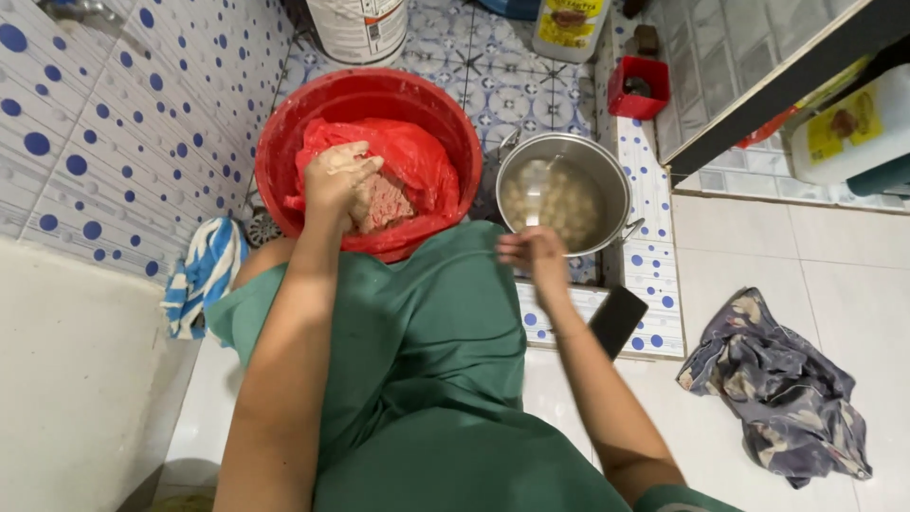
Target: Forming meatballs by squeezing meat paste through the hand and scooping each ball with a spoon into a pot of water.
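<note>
A pale pink lump of minced paste [384,202] lies on a red plastic bag [417,161] inside the red basin [284,133] on the tiled floor. The left hand [339,177] is clenched on the paste, knuckles up — the right hand [533,252] hovers at the near rim of the steel pot [607,166] of pale balls in water, fingers pinched together; what it holds I cannot tell

Red basin [284,123], blue-dotted white wall tiles [123,123], green garment [427,379].
</note>
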